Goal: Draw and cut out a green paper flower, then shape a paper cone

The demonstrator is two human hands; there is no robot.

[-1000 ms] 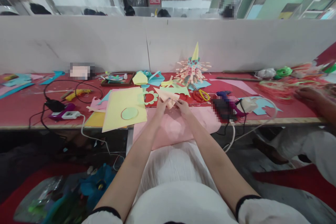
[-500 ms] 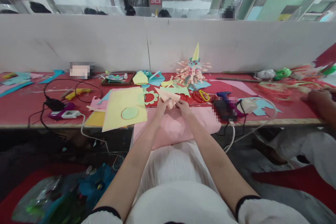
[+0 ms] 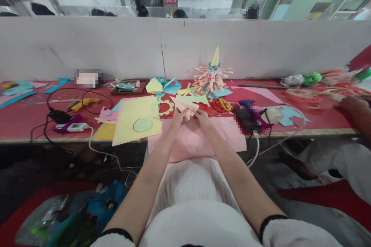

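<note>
Between my two hands is a folded piece of pale peach paper (image 3: 185, 105), its pointed end toward the upper left. My left hand (image 3: 180, 118) pinches its lower left side, and my right hand (image 3: 202, 117) grips its lower right side. The fingertips are partly hidden by the paper. Beneath my wrists a large pink sheet (image 3: 193, 139) hangs over the table's front edge. Just left lies a scalloped green paper ring (image 3: 165, 107), and beyond my hands a green paper strip (image 3: 199, 100). Yellow-handled scissors (image 3: 224, 104) rest to the right.
A yellow sheet (image 3: 139, 108) bears a green paper circle (image 3: 142, 124). A paper figure with a yellow cone (image 3: 215, 57) stands behind. Glue guns (image 3: 85, 104) and corded power strips (image 3: 68, 124) lie on the red table (image 3: 26, 117). Another person's hand (image 3: 352, 106) is at far right.
Both hands keep their hold on the peach paper with barely any movement. The view has shifted very slightly, and the pink sheet's right corner lies a little lower.
</note>
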